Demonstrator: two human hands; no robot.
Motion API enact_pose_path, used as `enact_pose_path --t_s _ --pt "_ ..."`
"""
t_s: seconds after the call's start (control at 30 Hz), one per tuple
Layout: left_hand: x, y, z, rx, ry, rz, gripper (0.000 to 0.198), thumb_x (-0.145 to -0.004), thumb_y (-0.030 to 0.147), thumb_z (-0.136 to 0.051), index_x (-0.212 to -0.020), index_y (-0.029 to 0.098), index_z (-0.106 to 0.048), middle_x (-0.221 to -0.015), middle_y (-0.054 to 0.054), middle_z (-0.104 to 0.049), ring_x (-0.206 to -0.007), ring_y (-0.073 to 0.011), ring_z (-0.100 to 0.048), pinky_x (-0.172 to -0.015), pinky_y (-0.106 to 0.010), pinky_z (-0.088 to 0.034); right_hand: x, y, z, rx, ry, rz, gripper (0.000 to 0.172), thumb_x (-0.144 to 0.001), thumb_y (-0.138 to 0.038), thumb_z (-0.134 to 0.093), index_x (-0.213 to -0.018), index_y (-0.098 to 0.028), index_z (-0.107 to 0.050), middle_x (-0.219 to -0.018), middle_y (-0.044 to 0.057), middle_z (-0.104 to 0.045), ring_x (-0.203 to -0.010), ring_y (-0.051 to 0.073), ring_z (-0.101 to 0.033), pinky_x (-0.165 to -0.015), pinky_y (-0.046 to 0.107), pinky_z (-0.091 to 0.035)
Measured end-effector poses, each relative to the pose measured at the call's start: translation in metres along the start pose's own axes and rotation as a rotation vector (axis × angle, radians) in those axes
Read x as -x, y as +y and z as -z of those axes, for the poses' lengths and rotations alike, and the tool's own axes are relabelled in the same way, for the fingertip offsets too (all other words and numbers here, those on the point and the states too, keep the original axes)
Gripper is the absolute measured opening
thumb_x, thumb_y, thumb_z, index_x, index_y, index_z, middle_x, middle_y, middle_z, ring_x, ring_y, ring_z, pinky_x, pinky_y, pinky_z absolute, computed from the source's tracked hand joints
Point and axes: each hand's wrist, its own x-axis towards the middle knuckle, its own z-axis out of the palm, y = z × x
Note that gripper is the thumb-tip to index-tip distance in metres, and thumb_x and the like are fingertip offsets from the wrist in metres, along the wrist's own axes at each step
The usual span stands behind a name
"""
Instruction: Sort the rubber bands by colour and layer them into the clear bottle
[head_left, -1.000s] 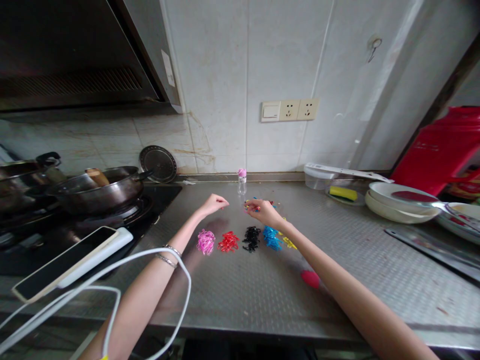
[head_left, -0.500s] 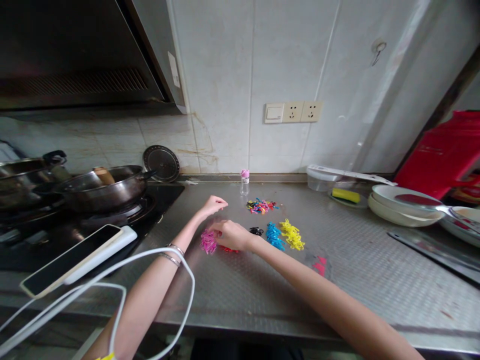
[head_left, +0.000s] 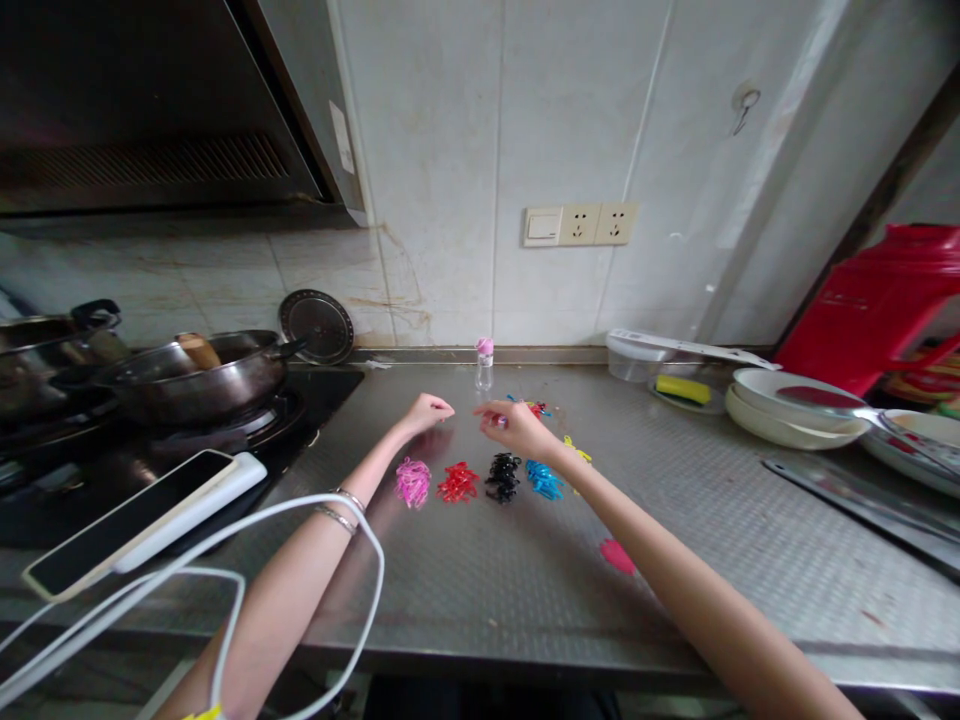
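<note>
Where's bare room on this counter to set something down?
The counter looks bare in front of the red pile and black pile; so does the stretch between the right forearm and the long utensil. It's crowded around the right hand and mixed heap, and by the bowls.

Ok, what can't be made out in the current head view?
In the head view:
Yellow pile: largely hidden behind the right forearm.
Mixed-colour pile: partly covered by the right hand.
Whether the left hand pinches anything: too small to tell.
Leftmost pot: cut off by the left edge.
</note>
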Motion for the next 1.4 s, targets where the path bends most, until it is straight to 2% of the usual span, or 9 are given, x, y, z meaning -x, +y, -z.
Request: enact_pose_path --t_s 0.1,0.2,0.3,0.43,0.6,0.77,1.07,1.23,1.4 --pt "-0.003 -0.004 -0.006 0.006 -0.006 -0.013 0.021 -0.062 0.026 -0.059 -0.071 0.010 -0.068 -0.062 -0.005 -0.063 -0.059 -0.0126 -0.054 -0.056 -0.023 -0.040 0.009 0.036 0.024 0.046 0.116 -0.116 0.026 -0.074 -0.020 -0.049 -0.095 -0.016 -0.064 -0.074 0.003 -0.065 -0.065 0.012 -0.056 -0.063 0.022 -0.042" --pt "-0.005 -0.003 -0.014 -0.012 -0.035 -0.031 0.021 -0.063 0.025 -0.058 -0.073 0.010 -0.068 -0.067 -0.006 -0.066 -0.064 -0.0145 -0.057 -0.061 -0.024 -0.042 0.022 0.071 0.042 0.126 0.177 -0.213 0.024 -0.073 -0.022 -0.050 -0.090 -0.016 -0.066 -0.073 0.004 -0.066 -0.067 0.014 -0.058 -0.063 0.023 -0.043" --pt "-0.006 0.002 -0.024 -0.056 -0.074 -0.108 0.022 -0.064 0.024 -0.056 -0.075 0.009 -0.068 -0.073 -0.008 -0.067 -0.069 -0.0154 -0.058 -0.065 -0.024 -0.043 0.036 0.098 0.050 0.193 0.205 -0.297 0.024 -0.072 -0.022 -0.049 -0.086 -0.016 -0.067 -0.072 0.005 -0.066 -0.067 0.015 -0.059 -0.063 0.023 -0.043" --pt "-0.009 0.012 -0.040 -0.163 -0.101 -0.211 0.024 -0.066 0.025 -0.055 -0.077 0.009 -0.069 -0.074 -0.009 -0.067 -0.066 -0.0152 -0.058 -0.063 -0.024 -0.041 0.049 0.119 0.053 0.248 0.212 -0.374 0.025 -0.071 -0.022 -0.048 -0.085 -0.016 -0.068 -0.071 0.005 -0.067 -0.066 0.015 -0.059 -0.062 0.024 -0.044" --pt "-0.015 0.022 -0.059 -0.303 -0.108 -0.292 0.025 -0.068 0.030 -0.057 -0.080 0.012 -0.070 -0.071 -0.007 -0.066 -0.063 -0.0144 -0.055 -0.062 -0.024 -0.038 0.053 0.129 0.054 0.253 0.205 -0.398 0.025 -0.071 -0.022 -0.049 -0.086 -0.017 -0.068 -0.074 0.005 -0.068 -0.068 0.015 -0.060 -0.065 0.023 -0.044" --pt "-0.020 0.026 -0.069 -0.371 -0.088 -0.326 0.026 -0.069 0.034 -0.059 -0.080 0.014 -0.070 -0.068 -0.006 -0.065 -0.060 -0.0137 -0.054 -0.058 -0.023 -0.035 0.053 0.133 0.053 0.253 0.206 -0.396 0.024 -0.071 -0.023 -0.049 -0.086 -0.018 -0.068 -0.075 0.005 -0.068 -0.068 0.015 -0.060 -0.066 0.023 -0.044" --pt "-0.022 0.028 -0.071 -0.380 -0.069 -0.305 0.022 -0.073 0.028 -0.055 -0.082 0.015 -0.071 -0.074 -0.007 -0.067 -0.063 -0.0149 -0.056 -0.060 -0.024 -0.037 0.055 0.135 0.053 0.258 0.188 -0.407 0.026 -0.073 -0.026 -0.047 -0.087 -0.018 -0.067 -0.076 0.004 -0.067 -0.069 0.015 -0.060 -0.067 0.023 -0.044" --pt "-0.020 0.029 -0.073 -0.369 -0.080 -0.301 0.025 -0.071 0.034 -0.058 -0.082 0.015 -0.071 -0.073 -0.008 -0.067 -0.060 -0.0152 -0.056 -0.059 -0.024 -0.037 0.055 0.136 0.053 0.269 0.181 -0.405 0.026 -0.072 -0.025 -0.048 -0.088 -0.019 -0.067 -0.075 0.004 -0.067 -0.069 0.014 -0.060 -0.068 0.023 -0.043" --pt "-0.018 0.030 -0.075 -0.408 -0.064 -0.289 0.026 -0.075 0.032 -0.053 -0.085 0.015 -0.070 -0.078 -0.009 -0.068 -0.066 -0.0158 -0.058 -0.063 -0.025 -0.039 0.054 0.137 0.052 0.277 0.167 -0.420 0.026 -0.072 -0.025 -0.048 -0.088 -0.019 -0.067 -0.076 0.004 -0.067 -0.069 0.014 -0.060 -0.067 0.021 -0.043"
